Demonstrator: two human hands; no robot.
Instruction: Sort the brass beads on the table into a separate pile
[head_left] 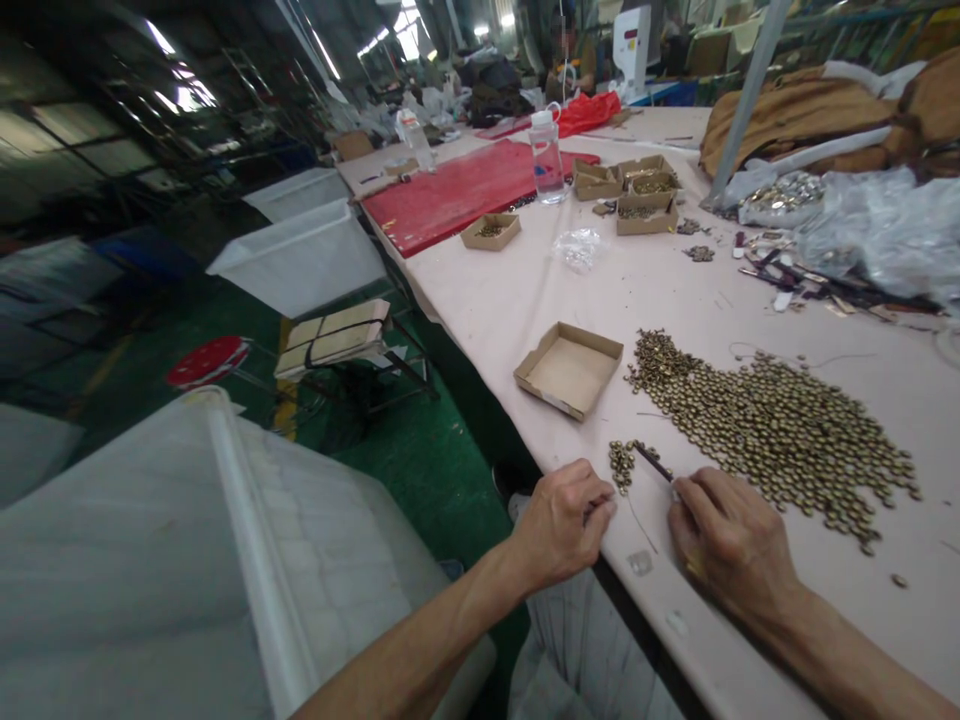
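My right hand [731, 530] is closed on a thin dark stick [654, 460]. The stick's far tip touches a little cluster of small round bronze-coloured metal pieces [621, 463], which look like studs or snap caps. Left of that cluster, at the table's front edge, is my left hand [566, 515], with its fingers curled together. Whatever its fingertips may hold is too small to make out. Beyond my right hand spreads a large pile of the same metal pieces [787, 430]. An open cardboard tray [570, 365] lies on the table past my left hand.
On the pale table [495, 300] stand a clear bottle [547, 165], several small cardboard boxes [646, 212] and a crumpled plastic bag [579, 248]. Plastic bags [877, 225] and brown material [810, 120] lie at the right. A big white bin [247, 540] is at my left.
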